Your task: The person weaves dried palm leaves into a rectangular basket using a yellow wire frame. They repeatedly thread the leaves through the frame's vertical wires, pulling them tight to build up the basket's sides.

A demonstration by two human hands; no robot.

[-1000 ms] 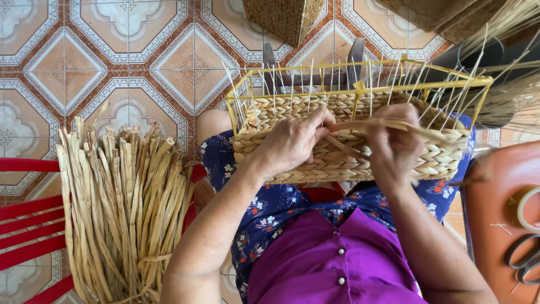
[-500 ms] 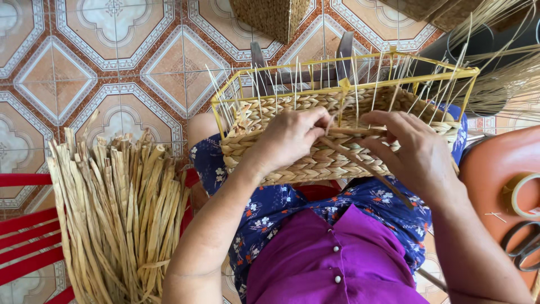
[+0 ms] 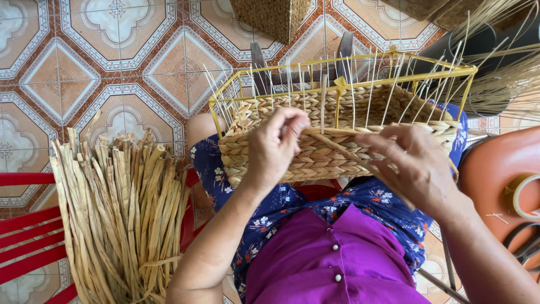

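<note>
While the half-woven basket [image 3: 337, 141] rests on the person's lap, its yellow wire frame [image 3: 343, 81] rising above the plaited wall, the left hand [image 3: 275, 149] pinches a dried strand [image 3: 343, 151] at the top of the weave, fingers closed on it. The right hand [image 3: 413, 163] grips the same strand lower down. A bundle of dried stalks [image 3: 121, 217] leans on a red chair [image 3: 28, 247] to the left.

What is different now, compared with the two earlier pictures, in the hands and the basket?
The right hand has come off the basket's rim and drawn back toward the body, pulling a dried strand out diagonally. The left hand lifted slightly, fingertips pinching at the woven edge. The half-woven basket stays on the lap; the bundle of dried strands lies unmoved.
</note>
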